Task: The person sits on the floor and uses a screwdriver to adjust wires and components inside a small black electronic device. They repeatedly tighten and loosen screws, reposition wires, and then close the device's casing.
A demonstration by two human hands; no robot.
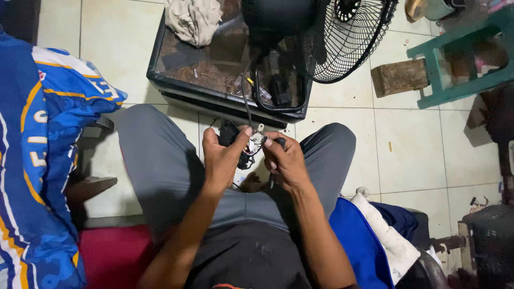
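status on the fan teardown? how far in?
Done: the fan lies on the black tray, loose bits beside it. In hand: left hand grips a small black wired part; right hand holds a dark-handled tool at its metal bracket. Left: wires remain attached; nothing reassembled.

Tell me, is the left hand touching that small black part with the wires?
Touching. The head view shows the left hand with its fingers wrapped around the small black part, no gap between them.

Cluttered home repair corner: dismantled fan, parts tray, tiled floor.
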